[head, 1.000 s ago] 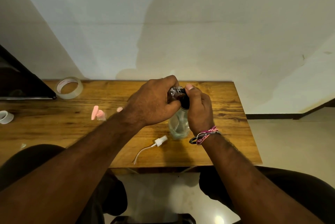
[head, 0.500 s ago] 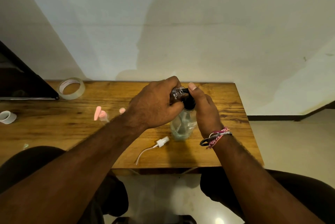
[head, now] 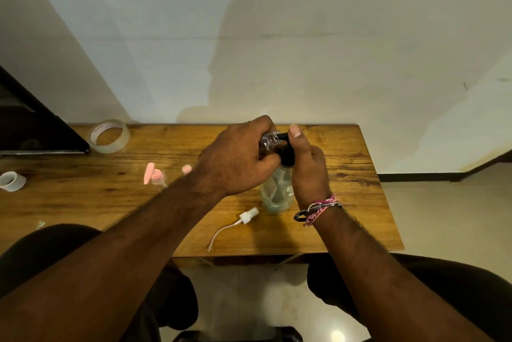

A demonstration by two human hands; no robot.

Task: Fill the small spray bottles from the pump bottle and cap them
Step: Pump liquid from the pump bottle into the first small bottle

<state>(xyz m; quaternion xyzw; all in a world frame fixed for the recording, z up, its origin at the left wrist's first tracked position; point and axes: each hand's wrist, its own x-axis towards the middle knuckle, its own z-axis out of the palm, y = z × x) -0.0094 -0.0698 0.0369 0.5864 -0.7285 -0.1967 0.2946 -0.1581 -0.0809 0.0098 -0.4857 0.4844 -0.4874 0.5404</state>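
Both hands meet above the middle of the bench point(head: 346, 147): my left hand point(head: 235, 159) curls round a small clear spray bottle point(head: 270, 141), tilting its open neck against the black pump head point(head: 285, 147), and my right hand point(head: 307, 170) wraps that pump, thumb pressed on top. Under my right hand the clear pump bottle point(head: 277, 192) stands upright on the wood. Just nearer me than my hands lies a white spray cap point(head: 248, 215) with its thin tube trailing toward me. Left of my left wrist sit a pink-capped small bottle point(head: 155, 177) and a loose pink cap point(head: 187, 168); farther left, a tape roll point(head: 108, 135)
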